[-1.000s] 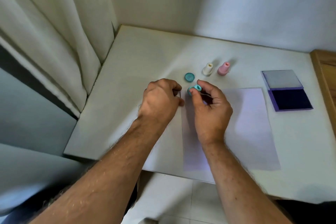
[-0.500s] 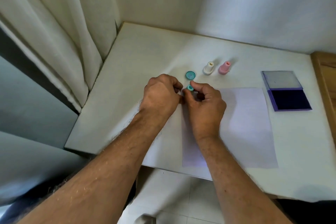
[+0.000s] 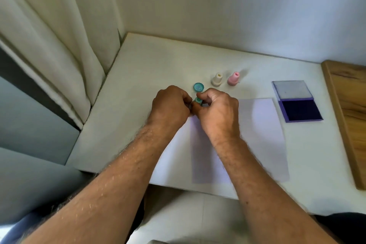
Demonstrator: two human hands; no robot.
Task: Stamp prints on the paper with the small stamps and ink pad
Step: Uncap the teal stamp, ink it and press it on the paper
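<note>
A small teal stamp (image 3: pixel 198 100) sits pinched between my two hands at the far left corner of the pale lilac paper (image 3: pixel 259 134). My right hand (image 3: pixel 217 113) grips it with thumb and fingers. My left hand (image 3: pixel 170 107) is curled, and its fingertips press against the stamp's left side. Most of the stamp is hidden by the fingers. A round teal cap (image 3: pixel 198 87) lies on the table just behind the hands. A cream stamp (image 3: pixel 217 79) and a pink stamp (image 3: pixel 233 78) stand upright further back. The purple ink pad (image 3: pixel 301 112) lies open to the right of the paper.
The white table (image 3: pixel 150 69) ends at a curtain (image 3: pixel 65 49) on the left and a wall behind. A wooden board (image 3: pixel 348 109) runs along the table's right side. The table's front edge is close under my forearms.
My right hand brought the teal stamp down and left from a raised, tilted hold. Both hands have closed together around it at the paper's corner.
</note>
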